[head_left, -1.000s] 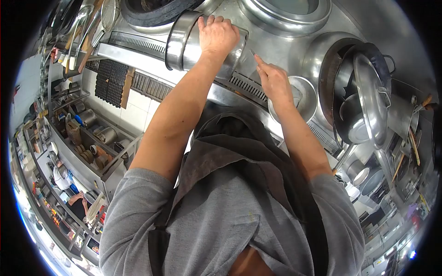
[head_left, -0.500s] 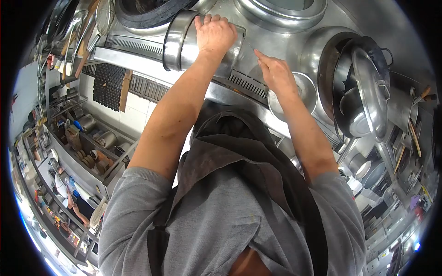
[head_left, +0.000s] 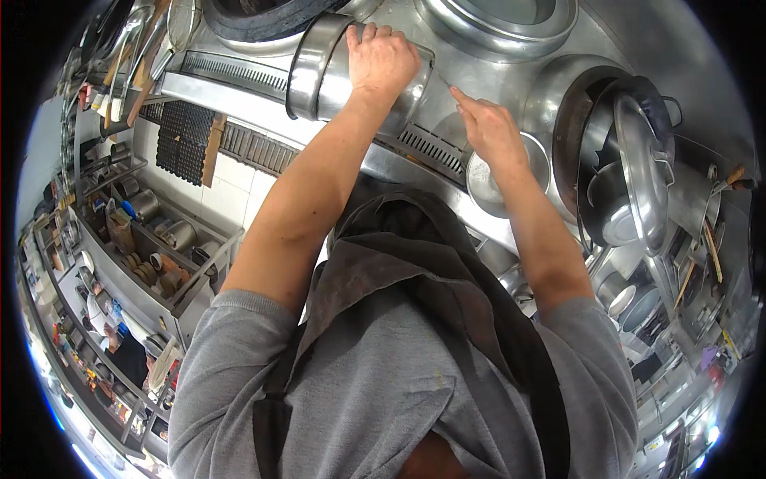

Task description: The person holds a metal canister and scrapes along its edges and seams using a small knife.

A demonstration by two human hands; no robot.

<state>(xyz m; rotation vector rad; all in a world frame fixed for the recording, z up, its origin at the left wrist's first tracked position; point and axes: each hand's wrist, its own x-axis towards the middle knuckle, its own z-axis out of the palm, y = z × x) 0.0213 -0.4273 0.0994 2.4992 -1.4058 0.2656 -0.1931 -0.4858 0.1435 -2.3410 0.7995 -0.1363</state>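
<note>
Well, a smooth, cylindrical metal pot (head_left: 333, 84) under the left hand (head_left: 384, 64)

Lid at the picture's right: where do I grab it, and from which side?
Probably by the loop handle on the lid's outer face, coming from the picture's right: the lid stands tilted on edge, that face turned outward, while pans crowd its other side.

Along the near edge of the counter (head_left: 471, 76), a tilted pot (head_left: 333, 88) lies under the left hand (head_left: 384, 62). A grate (head_left: 431, 147) shows between it and a bowl (head_left: 483, 188) on its right. Towards the right end, a lid (head_left: 641, 172) overlaps a pan (head_left: 610, 195); utensils (head_left: 134, 68) gather at the left end.
</note>
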